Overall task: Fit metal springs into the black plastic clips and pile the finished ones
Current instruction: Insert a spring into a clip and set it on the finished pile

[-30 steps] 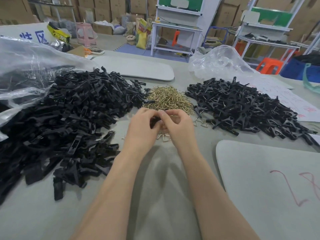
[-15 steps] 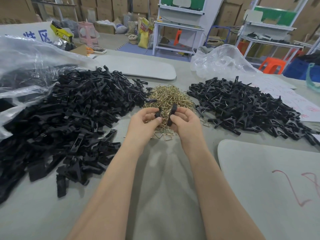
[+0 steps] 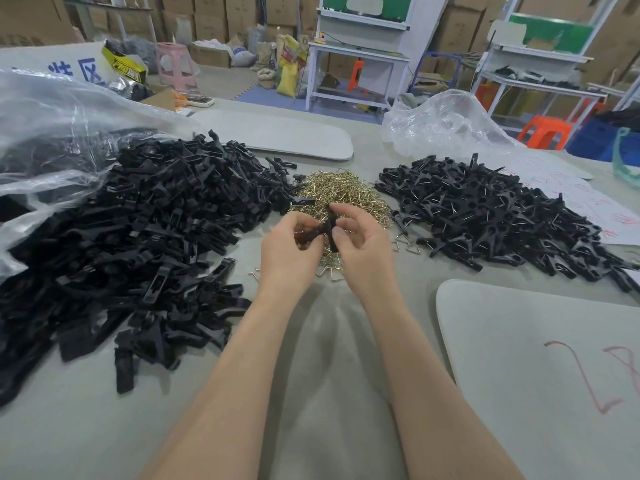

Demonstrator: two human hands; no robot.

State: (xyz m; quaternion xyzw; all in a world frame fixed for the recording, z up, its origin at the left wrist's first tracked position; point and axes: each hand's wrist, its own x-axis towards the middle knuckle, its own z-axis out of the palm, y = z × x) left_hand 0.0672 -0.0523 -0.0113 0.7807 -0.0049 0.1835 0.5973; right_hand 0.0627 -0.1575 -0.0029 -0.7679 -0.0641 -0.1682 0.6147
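Observation:
Both hands meet over the table's middle, just in front of a heap of brass-coloured springs. My left hand and my right hand each pinch one black clip half, and the two halves cross between my fingertips as a black clip. A big pile of loose black clip parts lies to the left. To the right lies a pile of finished clips with metal showing in them. A few single springs lie by my right hand.
The grey table carries a grey pad with red marks at the near right and another pad at the back. Clear plastic bags sit far left and back right. Shelves, stools and cartons stand beyond.
The two clip halves, held apart side by side half a second ago, are now crossed together between my fingertips. My hands stay in the same spot before the springs.

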